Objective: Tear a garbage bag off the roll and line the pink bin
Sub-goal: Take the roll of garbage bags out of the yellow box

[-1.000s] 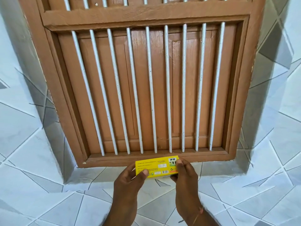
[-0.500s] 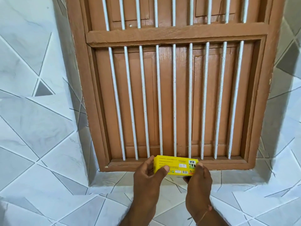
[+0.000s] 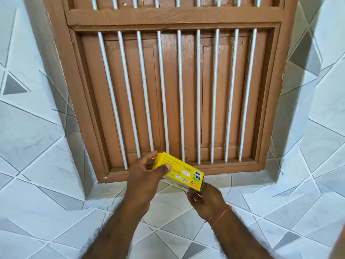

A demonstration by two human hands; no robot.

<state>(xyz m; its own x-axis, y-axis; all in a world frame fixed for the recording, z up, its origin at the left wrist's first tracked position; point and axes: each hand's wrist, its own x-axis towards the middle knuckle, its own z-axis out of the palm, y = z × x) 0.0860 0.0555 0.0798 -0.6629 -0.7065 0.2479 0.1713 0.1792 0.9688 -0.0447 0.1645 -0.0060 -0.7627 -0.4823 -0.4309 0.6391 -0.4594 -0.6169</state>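
A small yellow cardboard box point(image 3: 180, 170) of garbage bags, printed with labels and a picture, is held tilted with its right end lower. My left hand point(image 3: 144, 179) grips its upper left end, thumb across the front face. My right hand point(image 3: 204, 200) is at the lower right end, fingers pinching the opened end flap. Neither a bag roll nor the pink bin shows in this view.
A brown wooden shuttered window point(image 3: 173, 86) with white vertical bars point(image 3: 162, 96) fills the wall straight ahead, just beyond the box. White tiles point(image 3: 37, 165) with grey triangle patterns cover the wall around and below it.
The box has gone from level to tilted, right end down. My right hand slid off the front face to the right end and now pinches the flap there. The view has moved closer.
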